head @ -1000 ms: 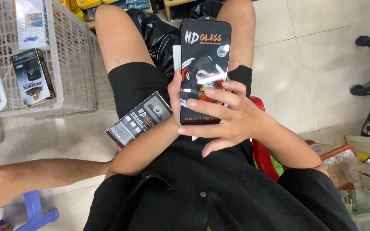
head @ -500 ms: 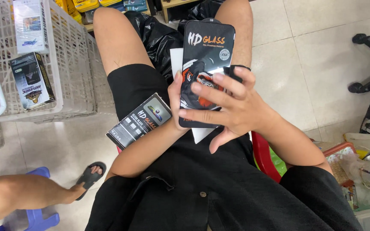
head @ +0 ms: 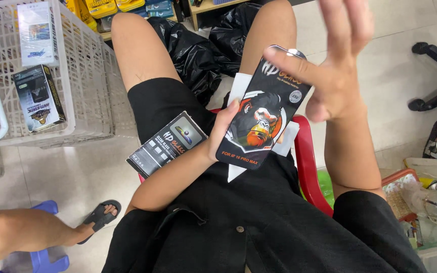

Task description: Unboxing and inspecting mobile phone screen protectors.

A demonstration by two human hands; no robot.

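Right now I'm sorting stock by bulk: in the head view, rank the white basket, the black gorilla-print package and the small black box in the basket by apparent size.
1. white basket
2. black gorilla-print package, though nearness enlarges it
3. small black box

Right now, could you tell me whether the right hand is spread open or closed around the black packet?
Spread open: the right hand has splayed fingers, one touching the black packet.

A white plastic basket [head: 84, 101] holds two small boxes beside black bags [head: 198, 50].

Black package [head: 261, 116] with orange-faced gorilla; red chair [head: 307, 167].
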